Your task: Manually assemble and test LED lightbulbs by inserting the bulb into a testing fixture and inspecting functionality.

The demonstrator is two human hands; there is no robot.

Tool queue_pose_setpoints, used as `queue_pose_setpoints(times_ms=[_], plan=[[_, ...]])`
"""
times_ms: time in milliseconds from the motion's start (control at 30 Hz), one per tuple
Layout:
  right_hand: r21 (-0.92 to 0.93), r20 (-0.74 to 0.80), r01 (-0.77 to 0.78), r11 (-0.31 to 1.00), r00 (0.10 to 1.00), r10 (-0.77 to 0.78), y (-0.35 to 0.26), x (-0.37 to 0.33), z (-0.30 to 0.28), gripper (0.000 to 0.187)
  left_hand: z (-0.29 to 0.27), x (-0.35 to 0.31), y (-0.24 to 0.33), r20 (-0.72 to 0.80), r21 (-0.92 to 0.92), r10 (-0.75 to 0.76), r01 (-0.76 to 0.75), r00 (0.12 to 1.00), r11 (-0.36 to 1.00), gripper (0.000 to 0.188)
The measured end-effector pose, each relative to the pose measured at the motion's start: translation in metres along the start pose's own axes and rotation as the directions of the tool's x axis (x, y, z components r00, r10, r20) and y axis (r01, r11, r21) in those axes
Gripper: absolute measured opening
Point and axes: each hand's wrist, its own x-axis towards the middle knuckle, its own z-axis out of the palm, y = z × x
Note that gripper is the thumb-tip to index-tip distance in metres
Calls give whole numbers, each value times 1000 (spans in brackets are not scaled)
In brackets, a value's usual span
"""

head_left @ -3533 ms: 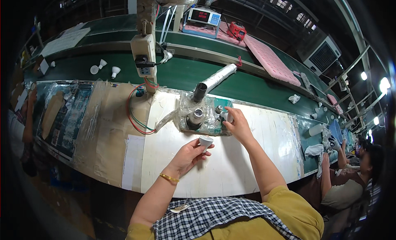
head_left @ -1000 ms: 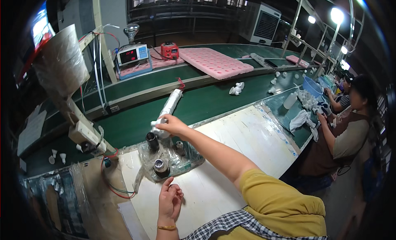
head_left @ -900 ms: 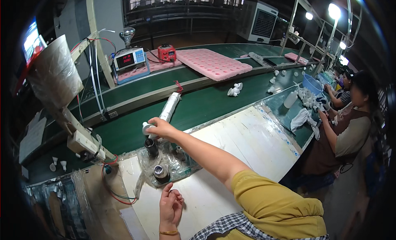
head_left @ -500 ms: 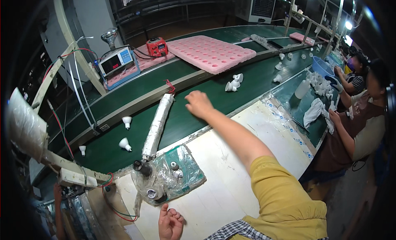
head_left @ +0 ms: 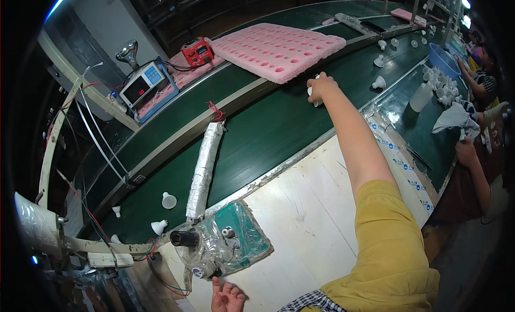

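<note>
Bulbs (head_left: 309, 91), partly hidden, are grasped by the right hand (head_left: 324, 87) over the far belt (head_left: 273, 129); the near left hand (head_left: 227, 298) curls loosely, empty. An uneven pinch could let 1 slip.

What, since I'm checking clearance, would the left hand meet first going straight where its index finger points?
The left hand would probably meet the black-bodied round socket first, though depth is unclear.

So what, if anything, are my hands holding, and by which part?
The right hand grasps a white, mostly hidden lamp bulb; which part is gripped cannot be told. The left hand holds nothing.
</note>
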Motion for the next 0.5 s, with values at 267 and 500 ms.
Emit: queue_pose_setpoints(times_ms=[267,500], plan=[[329,-74,36,944,997,-13,10,-51,16,61,-9,3,-2,97,24,-4,1,995,1000,59],[669,-200,504,545,829,-522,-51,-166,20,56,-12,-8,3,100,115,87,-98,991,989,58]])
